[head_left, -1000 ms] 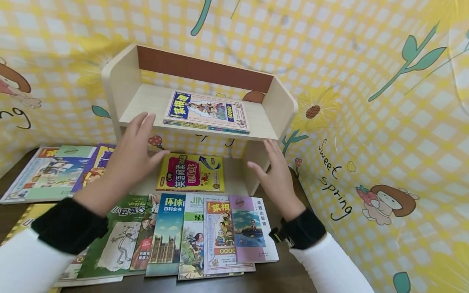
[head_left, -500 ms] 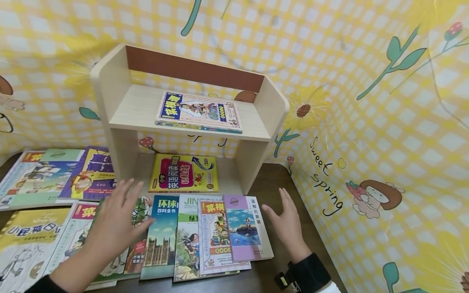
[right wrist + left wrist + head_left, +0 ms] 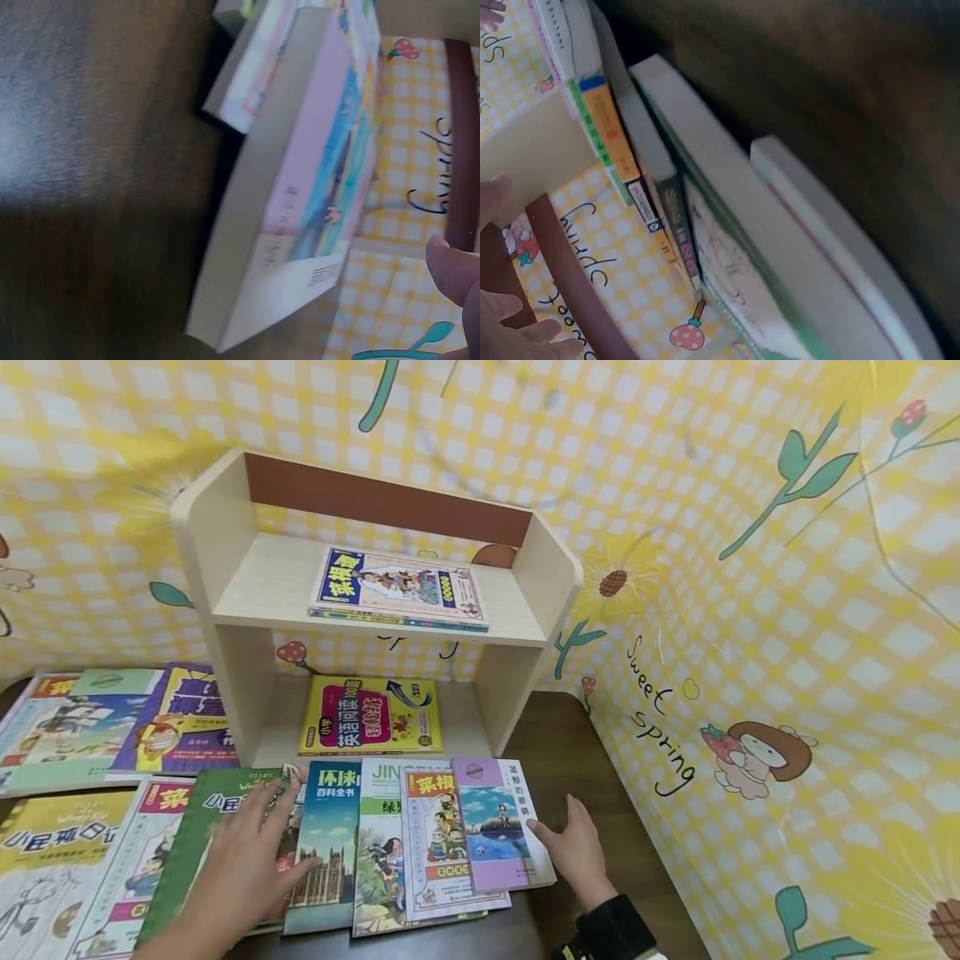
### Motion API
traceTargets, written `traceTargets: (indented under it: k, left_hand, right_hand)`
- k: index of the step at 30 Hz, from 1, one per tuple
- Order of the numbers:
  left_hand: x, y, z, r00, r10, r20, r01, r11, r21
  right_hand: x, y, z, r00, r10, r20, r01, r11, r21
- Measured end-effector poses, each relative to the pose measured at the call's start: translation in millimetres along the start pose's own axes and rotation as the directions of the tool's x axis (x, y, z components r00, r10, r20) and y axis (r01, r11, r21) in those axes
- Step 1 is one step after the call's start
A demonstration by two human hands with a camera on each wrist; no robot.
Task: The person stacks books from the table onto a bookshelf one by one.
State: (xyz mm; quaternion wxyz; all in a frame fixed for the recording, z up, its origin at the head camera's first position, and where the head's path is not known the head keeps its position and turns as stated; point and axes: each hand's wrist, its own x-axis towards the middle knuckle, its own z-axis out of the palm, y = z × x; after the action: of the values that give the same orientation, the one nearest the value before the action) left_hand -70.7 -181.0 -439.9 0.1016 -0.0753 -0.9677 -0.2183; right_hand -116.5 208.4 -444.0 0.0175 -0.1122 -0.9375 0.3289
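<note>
My left hand (image 3: 251,847) is over the green comic-diary book (image 3: 201,802) and the left edge of the blue book with a castle-like building (image 3: 324,827), its fingers loosely spread. At the right end of the front row lies a purple-and-white paperback (image 3: 491,860). Beside it my right hand (image 3: 579,856) has its fingers extended, the thumb tip right at the book's right edge. In the right wrist view the thumb (image 3: 454,274) shows apart from the paperback's white corner (image 3: 292,300). Between the hands lie an orange-titled book (image 3: 435,881) and a green-and-white book (image 3: 378,893), overlapping.
A two-level wooden shelf (image 3: 510,693) stands behind the row. Its upper board holds a small stack of books (image 3: 397,585), its lower one a yellow book (image 3: 371,714). More books (image 3: 97,718) lie at the left. Patterned yellow cloth (image 3: 675,610) surrounds the dark table (image 3: 622,793).
Both hands have come down from beside the shelf to the front row of books. The left hand now covers the green book; the right has closed in on the purple-and-white paperback.
</note>
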Motion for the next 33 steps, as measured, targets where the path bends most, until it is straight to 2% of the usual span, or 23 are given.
traceTargets:
  k: [8,14,19,25,30,33]
  left_hand:
    - [-2.9,-0.4,8.4,0.995,-0.061,0.079,0.061,0.998,0.009]
    - [-6.4,-1.2,12.9,0.994,-0.051,0.098,0.051,0.999,-0.006]
    - [-7.4,0.9,15.5,0.996,-0.024,0.085,0.024,1.000,-0.003]
    - [-8.9,3.1,15.0,0.999,0.000,0.047,0.000,1.000,-0.005]
    - [-9.9,2.2,18.8,0.999,0.016,0.049,-0.016,1.000,-0.010]
    - [-10.6,3.8,20.3,0.998,0.016,0.056,-0.015,1.000,-0.021]
  right_hand:
    - [8.1,3.9,20.3,0.985,0.100,0.139,-0.083,0.989,-0.125]
    - [10.5,3.3,32.5,0.978,0.121,0.170,-0.093,0.982,-0.165]
    - [12.7,0.5,31.2,0.969,0.143,0.200,-0.111,0.980,-0.162]
    - [17.2,-8.1,27.5,0.967,0.118,0.225,-0.070,0.975,-0.210]
    - [16.0,-16.9,28.0,0.961,0.139,0.240,-0.070,0.959,-0.275]
    - [18.7,-11.7,30.8,0.963,0.127,0.238,-0.050,0.951,-0.304]
